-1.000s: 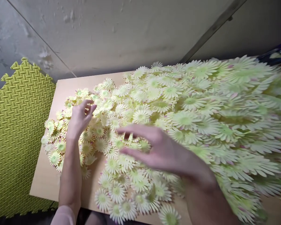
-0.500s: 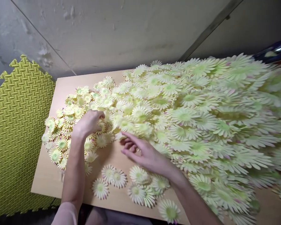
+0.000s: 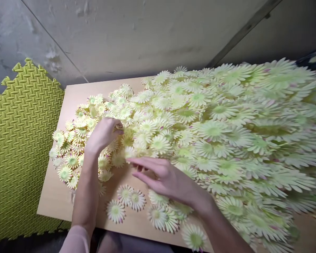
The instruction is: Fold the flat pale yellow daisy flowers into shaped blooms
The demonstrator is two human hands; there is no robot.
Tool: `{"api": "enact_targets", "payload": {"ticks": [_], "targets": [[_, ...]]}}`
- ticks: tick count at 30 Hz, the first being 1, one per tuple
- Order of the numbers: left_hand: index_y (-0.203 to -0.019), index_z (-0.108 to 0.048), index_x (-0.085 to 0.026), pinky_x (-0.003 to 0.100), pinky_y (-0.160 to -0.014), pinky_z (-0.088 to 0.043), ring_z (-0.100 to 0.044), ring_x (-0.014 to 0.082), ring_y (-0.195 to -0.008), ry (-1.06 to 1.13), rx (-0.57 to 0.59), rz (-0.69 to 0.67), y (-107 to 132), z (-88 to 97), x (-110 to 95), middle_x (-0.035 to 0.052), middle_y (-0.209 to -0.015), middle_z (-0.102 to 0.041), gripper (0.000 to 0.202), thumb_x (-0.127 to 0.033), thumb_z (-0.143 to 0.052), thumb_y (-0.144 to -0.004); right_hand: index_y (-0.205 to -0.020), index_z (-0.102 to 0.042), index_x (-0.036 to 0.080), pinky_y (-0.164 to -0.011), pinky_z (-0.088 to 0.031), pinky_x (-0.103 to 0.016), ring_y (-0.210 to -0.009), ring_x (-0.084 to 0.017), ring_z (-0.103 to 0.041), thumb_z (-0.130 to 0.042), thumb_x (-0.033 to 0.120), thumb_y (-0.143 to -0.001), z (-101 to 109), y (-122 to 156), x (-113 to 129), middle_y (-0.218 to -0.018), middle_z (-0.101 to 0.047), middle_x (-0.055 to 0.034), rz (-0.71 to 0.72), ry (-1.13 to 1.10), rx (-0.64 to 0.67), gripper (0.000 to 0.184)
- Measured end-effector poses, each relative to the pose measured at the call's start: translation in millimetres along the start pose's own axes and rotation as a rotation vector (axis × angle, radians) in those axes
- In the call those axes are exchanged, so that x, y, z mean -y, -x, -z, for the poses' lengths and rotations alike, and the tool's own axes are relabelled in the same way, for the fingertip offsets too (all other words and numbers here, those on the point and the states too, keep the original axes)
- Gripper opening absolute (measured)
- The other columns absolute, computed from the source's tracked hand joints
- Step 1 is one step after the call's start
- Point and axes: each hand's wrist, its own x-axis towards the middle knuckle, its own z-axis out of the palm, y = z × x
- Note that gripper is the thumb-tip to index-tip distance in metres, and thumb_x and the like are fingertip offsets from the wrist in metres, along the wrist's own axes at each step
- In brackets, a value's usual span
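Many pale yellow-green artificial flower heads [image 3: 160, 143] lie in a thick heap over a light wooden board. My left hand [image 3: 105, 133] is over the left part of the heap, its fingers curled in and the thumb drawn close to them; whatever may be between them is hidden. To its right and nearer me, my right hand [image 3: 158, 174] hovers at the heap's lower edge. Its forefinger stretches left and its thumb stands apart, with the other fingers bent beneath. A blurred flower head [image 3: 129, 152] is just beyond that forefinger's tip.
Several loose flower heads [image 3: 116, 211] lie along the near side of the wooden board [image 3: 52, 200]. A yellow textured foam mat [image 3: 21, 151] stands against the board's left side. Behind is a grey, stained wall [image 3: 147, 35]. The heap rises toward the right.
My right hand has shifted a little left relative to the loose flower heads, and my left hand slightly away from me. Flower heads between the hands have been disturbed. The view has shifted slightly.
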Motion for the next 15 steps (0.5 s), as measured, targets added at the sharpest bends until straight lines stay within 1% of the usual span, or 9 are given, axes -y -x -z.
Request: {"api": "enact_targets", "payload": {"ticks": [2,4,6,8,10,11,13,14,15], "targets": [[-0.106,-0.068,-0.015,0.032,-0.075,-0.050,-0.066,0.0167,-0.079,0.079,-0.077,0.009,2,4.4,-6,0.0091,-0.095,-0.074,0.022,-0.026,-0.059,-0.090,-0.128,-0.063,0.015,-0.097,-0.057,-0.039,-0.113,-0.022,-0.065,-0.054,0.022,-0.097,-14,-4,3,-0.122,-0.069,-0.0121,0.145,0.113,-0.010,0.033],[-0.114,-0.066,-0.016,0.030,-0.072,-0.051,-0.067,0.0163,-0.079,0.139,-0.116,0.023,3,8.2,-12,0.0094,-0.097,-0.075,0.029,-0.032,-0.060,-0.091,-0.126,-0.064,0.016,-0.105,-0.050,-0.049,-0.127,-0.029,-0.055,-0.057,0.017,-0.094,-30,-11,2,-0.133,-0.063,-0.0149,0.186,0.324,0.015,0.033],[-0.118,-0.064,-0.017,0.028,-0.073,-0.052,-0.069,0.0161,-0.086,0.232,-0.046,-0.011,6,12.4,-16,0.0098,-0.105,-0.075,0.034,-0.038,-0.058,-0.092,-0.126,-0.064,0.018,-0.106,-0.046,-0.057,-0.125,-0.032,-0.057,-0.058,0.009,-0.090,-41,-20,-3,-0.132,-0.064,-0.0147,0.176,0.494,0.022,0.038],[-0.120,-0.064,-0.018,0.027,-0.077,-0.053,-0.070,0.0156,-0.092,0.290,0.040,-0.049,9,16.6,-17,0.0095,-0.114,-0.073,0.037,-0.043,-0.052,-0.094,-0.122,-0.067,0.019,-0.103,-0.048,-0.055,-0.112,-0.028,-0.064,-0.056,0.000,-0.087,-45,-27,-11,-0.119,-0.071,-0.0119,0.170,0.584,-0.020,0.042],[-0.120,-0.064,-0.018,0.029,-0.080,-0.053,-0.069,0.0163,-0.093,0.256,0.050,-0.015,13,20.0,-14,0.0096,-0.113,-0.073,0.039,-0.045,-0.050,-0.095,-0.112,-0.071,0.016,-0.097,-0.049,-0.053,-0.090,-0.024,-0.069,-0.054,-0.001,-0.086,-39,-32,-21,-0.094,-0.077,-0.0090,0.128,0.644,-0.126,0.035],[-0.119,-0.064,-0.018,0.031,-0.080,-0.053,-0.069,0.0174,-0.091,0.205,0.029,0.029,14,21.2,-10,0.0100,-0.109,-0.073,0.039,-0.044,-0.052,-0.094,-0.108,-0.073,0.014,-0.093,-0.051,-0.051,-0.086,-0.024,-0.069,-0.055,0.000,-0.087,-34,-33,-25,-0.090,-0.077,-0.0095,0.103,0.671,-0.205,0.031],[-0.116,-0.065,-0.017,0.036,-0.081,-0.052,-0.067,0.0213,-0.090,0.053,-0.001,0.134,18,22.0,-1,0.0107,-0.101,-0.073,0.038,-0.041,-0.064,-0.086,-0.109,-0.072,0.011,-0.082,-0.052,-0.044,-0.087,-0.025,-0.069,-0.052,0.001,-0.088,-22,-35,-32,-0.091,-0.077,-0.0113,0.054,0.712,-0.393,0.030],[-0.114,-0.066,-0.017,0.039,-0.083,-0.051,-0.065,0.0241,-0.094,-0.022,0.024,0.173,20,21.6,4,0.0115,-0.103,-0.071,0.040,-0.038,-0.070,-0.081,-0.111,-0.071,0.010,-0.079,-0.051,-0.043,-0.086,-0.025,-0.069,-0.051,0.002,-0.089,-16,-36,-34,-0.088,-0.077,-0.0116,0.026,0.723,-0.466,0.031],[-0.114,-0.067,-0.017,0.041,-0.086,-0.050,-0.063,0.0277,-0.100,-0.082,0.091,0.202,21,20.8,8,0.0129,-0.106,-0.069,0.045,-0.035,-0.076,-0.074,-0.113,-0.070,0.009,-0.077,-0.050,-0.042,-0.086,-0.026,-0.068,-0.049,0.003,-0.090,-11,-36,-35,-0.086,-0.077,-0.0118,-0.006,0.732,-0.532,0.032]]}}
